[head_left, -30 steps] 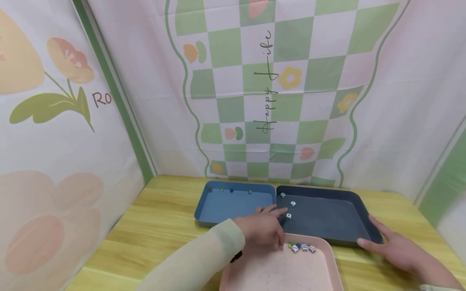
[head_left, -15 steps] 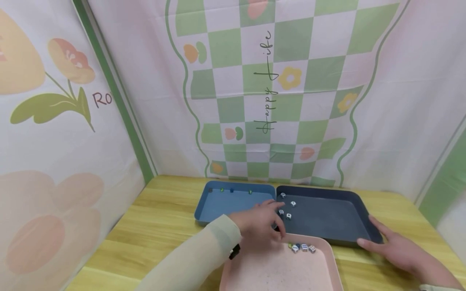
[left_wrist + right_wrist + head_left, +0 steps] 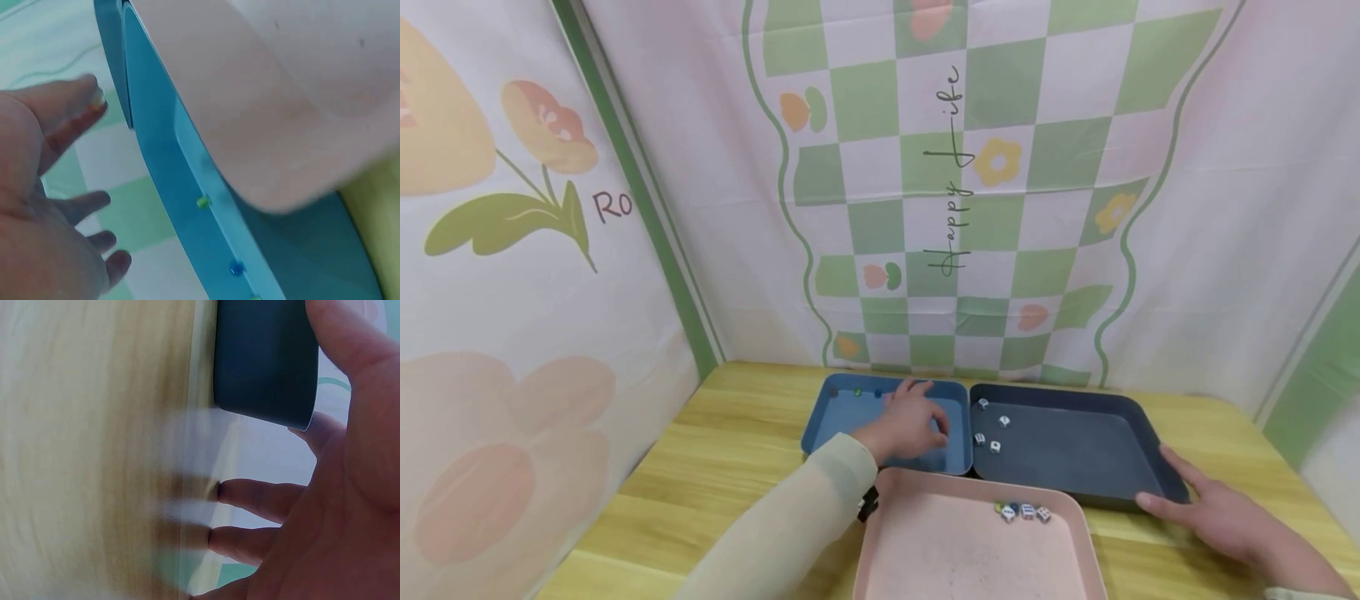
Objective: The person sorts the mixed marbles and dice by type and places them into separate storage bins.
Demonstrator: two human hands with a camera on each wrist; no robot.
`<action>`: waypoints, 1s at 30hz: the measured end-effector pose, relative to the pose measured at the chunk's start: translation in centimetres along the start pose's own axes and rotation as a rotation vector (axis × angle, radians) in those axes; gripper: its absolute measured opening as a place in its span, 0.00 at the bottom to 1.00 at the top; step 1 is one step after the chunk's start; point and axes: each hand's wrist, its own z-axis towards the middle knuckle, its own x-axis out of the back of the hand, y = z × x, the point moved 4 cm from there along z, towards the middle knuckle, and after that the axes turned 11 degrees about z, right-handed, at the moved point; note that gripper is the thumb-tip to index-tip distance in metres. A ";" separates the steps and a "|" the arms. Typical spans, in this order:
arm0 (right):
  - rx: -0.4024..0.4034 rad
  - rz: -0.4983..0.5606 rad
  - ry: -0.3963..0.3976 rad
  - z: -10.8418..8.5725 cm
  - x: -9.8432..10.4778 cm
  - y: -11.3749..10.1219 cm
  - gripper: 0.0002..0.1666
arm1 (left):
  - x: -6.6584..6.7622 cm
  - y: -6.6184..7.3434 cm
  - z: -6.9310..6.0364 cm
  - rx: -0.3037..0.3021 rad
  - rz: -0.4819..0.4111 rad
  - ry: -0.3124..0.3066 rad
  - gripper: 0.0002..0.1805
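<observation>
The shallow rectangular tray at far left [image 3: 842,429] is blue, with small round beads [image 3: 237,268] in green and blue. The rectangular tray at far right [image 3: 1082,450] is dark slate; its cubic dice [image 3: 1004,422] are white with dark markings. The near rectangular tray [image 3: 955,550] is pale pink. The wooden tabletop [image 3: 722,442] shows yellow grain. The fabric backdrop [image 3: 928,175] carries green-and-white checks. A blurred bit [image 3: 99,99] at the left hand's [image 3: 904,423] fingertips looks pale yellow.

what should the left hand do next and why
Probably lower the left hand and release over the blue tray: the hand hangs above it, apparently pinching a tiny piece, and small coloured bits already lie inside.
</observation>
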 end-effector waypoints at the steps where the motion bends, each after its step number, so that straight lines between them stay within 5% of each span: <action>1: 0.000 0.002 -0.001 0.0 0.0 0.0 0.62 | -0.1 -0.5 0.1 0.027 0.005 -0.002 0.06; 17: 0.008 -0.009 0.017 -0.1 -0.1 0.0 0.62 | 0.4 -4.7 0.3 0.217 0.088 -0.074 0.08; 30: 0.004 -0.023 0.017 0.0 0.0 0.2 0.62 | -0.1 -5.2 0.8 0.219 0.128 -0.064 0.11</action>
